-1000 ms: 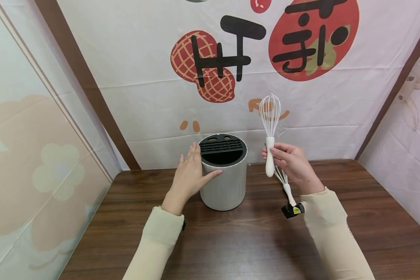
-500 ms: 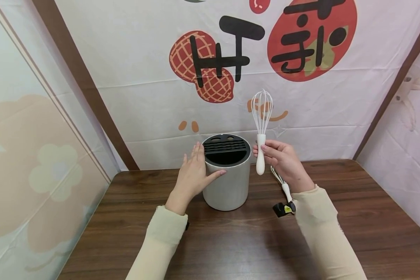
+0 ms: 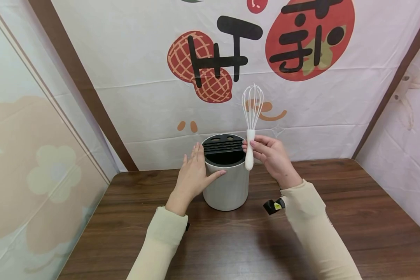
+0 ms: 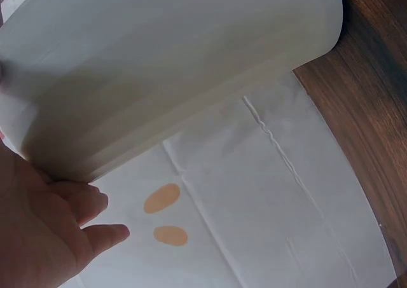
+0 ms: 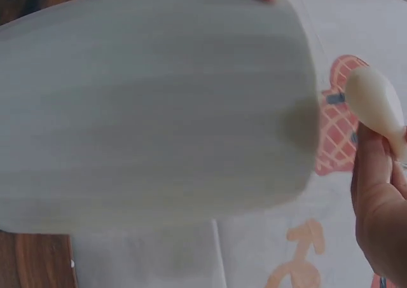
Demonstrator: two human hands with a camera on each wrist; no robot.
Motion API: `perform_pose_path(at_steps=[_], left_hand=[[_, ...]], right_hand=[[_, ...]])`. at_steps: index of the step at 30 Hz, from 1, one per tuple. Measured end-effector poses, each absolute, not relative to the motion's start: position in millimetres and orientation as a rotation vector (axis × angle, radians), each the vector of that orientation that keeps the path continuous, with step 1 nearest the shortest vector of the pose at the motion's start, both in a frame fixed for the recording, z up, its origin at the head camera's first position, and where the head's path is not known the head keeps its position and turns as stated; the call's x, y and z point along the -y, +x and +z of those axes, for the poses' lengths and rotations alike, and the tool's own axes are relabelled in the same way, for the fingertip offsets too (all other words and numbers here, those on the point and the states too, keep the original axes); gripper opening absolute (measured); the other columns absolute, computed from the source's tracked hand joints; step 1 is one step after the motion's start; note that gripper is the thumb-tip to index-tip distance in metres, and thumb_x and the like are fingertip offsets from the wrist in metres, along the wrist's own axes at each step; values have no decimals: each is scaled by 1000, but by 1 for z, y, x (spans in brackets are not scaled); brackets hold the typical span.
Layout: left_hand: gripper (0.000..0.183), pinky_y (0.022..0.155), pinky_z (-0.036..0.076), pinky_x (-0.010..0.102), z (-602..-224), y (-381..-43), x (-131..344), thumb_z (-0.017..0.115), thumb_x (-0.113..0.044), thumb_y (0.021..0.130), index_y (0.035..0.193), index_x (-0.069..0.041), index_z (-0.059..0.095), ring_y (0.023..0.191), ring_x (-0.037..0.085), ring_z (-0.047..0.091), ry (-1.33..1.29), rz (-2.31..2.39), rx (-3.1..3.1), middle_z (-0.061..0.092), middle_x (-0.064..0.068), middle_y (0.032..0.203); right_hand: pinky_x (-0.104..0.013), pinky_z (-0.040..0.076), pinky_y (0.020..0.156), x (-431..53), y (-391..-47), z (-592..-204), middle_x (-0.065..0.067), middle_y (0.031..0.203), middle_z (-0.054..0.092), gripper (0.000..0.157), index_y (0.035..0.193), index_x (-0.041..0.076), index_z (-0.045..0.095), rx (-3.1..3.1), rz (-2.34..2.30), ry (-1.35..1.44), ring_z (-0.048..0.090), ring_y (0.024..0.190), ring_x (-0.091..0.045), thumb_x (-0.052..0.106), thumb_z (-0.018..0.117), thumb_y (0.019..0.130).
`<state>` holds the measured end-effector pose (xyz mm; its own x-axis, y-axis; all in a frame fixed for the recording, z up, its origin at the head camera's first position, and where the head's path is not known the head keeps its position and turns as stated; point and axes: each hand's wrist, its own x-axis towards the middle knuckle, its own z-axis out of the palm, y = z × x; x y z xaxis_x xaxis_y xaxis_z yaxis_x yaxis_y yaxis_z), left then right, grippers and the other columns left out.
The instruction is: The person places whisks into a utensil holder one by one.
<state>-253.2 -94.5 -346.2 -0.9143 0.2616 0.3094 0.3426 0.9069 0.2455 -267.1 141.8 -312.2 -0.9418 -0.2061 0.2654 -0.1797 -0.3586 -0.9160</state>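
A white utensil holder (image 3: 227, 190) with a black slotted lid (image 3: 218, 145) stands upright on the table. Against its left side rests my left hand (image 3: 190, 175), fingers straight and thumb spread over the front near the rim. My right hand (image 3: 273, 155) pinches the handle of a white balloon whisk (image 3: 251, 149), wires up, at the right edge of the lid. The right wrist view shows the rounded end of the whisk handle (image 5: 375, 100) beside the holder's pale wall (image 5: 159, 110). In the left wrist view, the left fingers (image 4: 105, 237) reach along the holder's rim.
The brown wooden table (image 3: 217, 249) ends at a white printed cloth (image 3: 154, 105) hanging close behind the holder. A black wrist camera (image 3: 273, 206) sits on the right wrist.
My right hand has carried the whisk left to the holder's edge. A second whisk on the table has gone out of sight behind my right arm. The holder and left hand shifted slightly right.
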Motion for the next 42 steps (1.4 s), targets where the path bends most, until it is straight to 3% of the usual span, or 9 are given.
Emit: perform_pose_path(at_steps=[5, 13, 23, 33, 42], left_hand=[[109, 111, 16, 55, -347, -254, 95, 51, -71, 83, 148, 8, 17, 143, 30, 16, -457, -444, 2795, 15, 22, 155], [108, 111, 16, 55, -347, -254, 94, 53, -70, 83, 148, 8, 18, 144, 29, 15, -462, -463, 2791, 16, 21, 155], [108, 110, 18, 55, -346, -255, 94, 52, -70, 83, 148, 8, 18, 144, 28, 14, -466, -457, 2793, 17, 21, 155], [108, 111, 17, 55, -346, -255, 96, 53, -70, 82, 149, 8, 17, 143, 30, 16, -465, -457, 2790, 15, 21, 155], [108, 111, 17, 55, -346, -255, 95, 52, -70, 83, 149, 8, 17, 144, 29, 15, -469, -456, 2792, 16, 21, 155]], right_hand=[[-31, 52, 85, -126, -272, -310, -13, 100, 69, 36, 126, -19, 46, -1804, -2526, -550, 68, 91, -18, -1, 53, 96], [-34, 50, 89, -105, -283, -306, -28, 112, 61, 33, 125, -15, 50, -1852, -2501, -595, 67, 95, -18, 0, 53, 96], [-32, 51, 87, -89, -295, -303, -15, 104, 67, 33, 125, -13, 52, -1959, -2404, -574, 68, 89, -15, -2, 56, 94], [-30, 53, 83, -80, -296, -303, -8, 100, 67, 36, 125, -12, 51, -1958, -2404, -586, 68, 95, -18, -8, 58, 91], [-28, 52, 83, -77, -294, -304, -4, 94, 67, 38, 125, -10, 54, -1996, -2395, -541, 67, 89, -10, -5, 63, 88]])
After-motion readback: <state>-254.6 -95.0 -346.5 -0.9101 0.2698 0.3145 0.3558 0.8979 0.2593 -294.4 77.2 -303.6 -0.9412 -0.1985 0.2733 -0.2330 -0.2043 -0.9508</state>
